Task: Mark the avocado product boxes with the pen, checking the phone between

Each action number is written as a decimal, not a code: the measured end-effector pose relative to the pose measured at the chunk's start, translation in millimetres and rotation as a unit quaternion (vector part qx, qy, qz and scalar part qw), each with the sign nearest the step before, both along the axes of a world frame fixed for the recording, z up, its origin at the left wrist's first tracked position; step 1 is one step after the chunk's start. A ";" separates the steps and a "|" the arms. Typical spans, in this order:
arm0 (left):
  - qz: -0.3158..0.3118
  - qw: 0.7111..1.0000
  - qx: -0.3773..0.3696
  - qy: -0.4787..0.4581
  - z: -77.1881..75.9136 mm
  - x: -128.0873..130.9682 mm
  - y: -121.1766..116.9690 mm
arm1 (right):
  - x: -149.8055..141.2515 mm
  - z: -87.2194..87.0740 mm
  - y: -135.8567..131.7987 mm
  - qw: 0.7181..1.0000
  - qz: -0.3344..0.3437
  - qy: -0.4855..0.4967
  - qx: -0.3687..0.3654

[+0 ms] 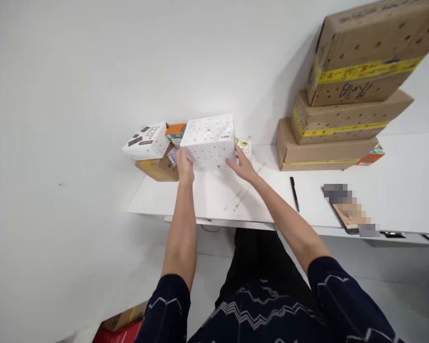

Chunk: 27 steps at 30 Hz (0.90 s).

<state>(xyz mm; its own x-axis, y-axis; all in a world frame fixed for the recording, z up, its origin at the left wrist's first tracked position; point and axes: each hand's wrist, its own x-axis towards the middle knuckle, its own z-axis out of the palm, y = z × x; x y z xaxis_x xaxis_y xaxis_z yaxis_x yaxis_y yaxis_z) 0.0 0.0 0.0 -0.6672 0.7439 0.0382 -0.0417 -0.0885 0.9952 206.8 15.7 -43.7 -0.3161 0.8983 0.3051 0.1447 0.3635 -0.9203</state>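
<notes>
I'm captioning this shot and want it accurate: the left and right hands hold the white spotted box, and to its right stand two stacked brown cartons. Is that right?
Not quite: the head view shows three stacked brown cartons, not two. They do stand to the right of the white spotted box, held by the left hand and right hand.

Both bare arms stretch forward over the tabletop from short dark sleeves, elbows only slightly bent. The left hand points nearly straight ahead, its fingers partly hidden; the right hand angles inward across the front edge, thumb and fingers parted. The two hands face each other, well apart from the front edge.
</notes>
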 end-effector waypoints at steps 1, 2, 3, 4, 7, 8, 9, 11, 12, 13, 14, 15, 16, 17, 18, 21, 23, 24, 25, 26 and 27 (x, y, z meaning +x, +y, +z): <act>-0.004 1.000 0.006 0.019 0.3 5.4 -14.9 | 8.6 -0.4 -14.6 1.000 -0.011 0.007 0.009; -0.011 0.999 0.011 0.037 -1.8 12.3 -32.6 | 19.6 -2.5 -32.5 1.000 -0.021 0.010 0.018; -0.017 0.998 0.016 0.055 -6.7 20.6 -52.6 | 32.3 -6.3 -53.1 0.999 -0.035 0.014 0.031; -0.030 0.997 0.022 0.075 -14.4 30.3 -74.2 | 45.8 -11.8 -75.4 0.998 -0.052 0.018 0.042; -0.049 0.989 -0.001 0.137 -50.3 64.4 -138.4 | 84.6 -37.0 -141.6 0.992 -0.118 0.019 0.037; -0.061 0.986 -0.027 0.155 -63.7 76.0 -156.4 | 95.5 -46.9 -159.8 0.989 -0.142 0.019 0.023; -0.075 0.983 -0.052 0.161 -76.3 86.9 -171.5 | 104.9 -56.5 -175.0 0.986 -0.166 0.017 0.007; -0.114 0.977 -0.080 0.163 -95.7 104.5 -191.7 | 119.3 -72.6 -195.1 0.978 -0.207 0.006 -0.029; -0.130 0.975 -0.084 0.161 -101.8 110.5 -196.8 | 124.3 -78.2 -200.4 0.975 -0.219 -0.001 -0.039; -0.142 0.974 -0.083 0.158 -105.4 114.5 -199.1 | 127.8 -82.0 -203.0 0.973 -0.224 -0.007 -0.047; -0.149 0.973 -0.078 0.156 -106.9 116.6 -199.3 | 130.2 -84.0 -203.7 0.973 -0.225 -0.010 -0.049; -0.153 0.973 -0.073 0.155 -106.6 117.1 -198.0 | 131.4 -84.5 -203.0 0.973 -0.224 -0.010 -0.052; -0.156 0.974 -0.068 0.152 -105.1 116.3 -195.8 | 131.9 -83.8 -201.5 0.973 -0.225 -0.006 -0.055; -0.157 0.974 -0.065 0.149 -102.9 114.8 -193.3 | 131.8 -82.6 -199.8 0.972 -0.228 0.001 -0.061; -0.159 0.975 -0.065 0.144 -100.4 113.0 -190.9 | 131.3 -81.3 -198.2 0.970 -0.233 0.009 -0.066; -0.162 0.976 -0.082 0.121 -94.2 108.7 -184.5 | 129.2 -79.9 -195.5 0.964 -0.250 0.033 -0.083; -0.161 0.976 -0.102 0.107 -91.7 107.5 -180.3 | 128.0 -81.1 -195.1 0.962 -0.254 0.044 -0.090; -0.160 0.976 -0.110 0.101 -90.7 107.2 -178.0 | 127.6 -81.9 -194.9 0.961 -0.255 0.048 -0.093; -0.159 0.976 -0.118 0.096 -89.8 107.0 -175.6 | 127.4 -82.5 -194.7 0.961 -0.256 0.051 -0.096; -0.159 0.975 -0.124 0.088 -88.9 106.9 -173.3 | 127.4 -82.9 -194.3 0.960 -0.257 0.053 -0.097; -0.159 0.976 -0.130 0.077 -88.1 106.7 -171.1 | 127.4 -83.0 -193.9 0.960 -0.259 0.054 -0.097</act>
